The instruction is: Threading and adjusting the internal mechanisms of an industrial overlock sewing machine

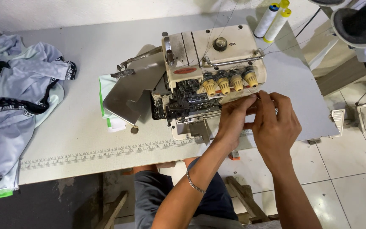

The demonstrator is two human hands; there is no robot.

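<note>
A cream overlock sewing machine [210, 59] stands on a white table [77, 127], its front cover swung open to show the dark looper parts [187, 101]. Four yellow tension knobs [229, 81] line its front. My left hand [234, 118] and my right hand [276, 121] meet just below the right-most knob, fingertips pinched together on a thin thread [254, 91] that is barely visible. A silver bracelet sits on my left wrist.
A heap of pale grey garments with black printed bands [18, 89] covers the table's left end. White thread cones with yellow tips [272, 19] stand at the back right. A ruler strip runs along the front edge. Tiled floor lies to the right.
</note>
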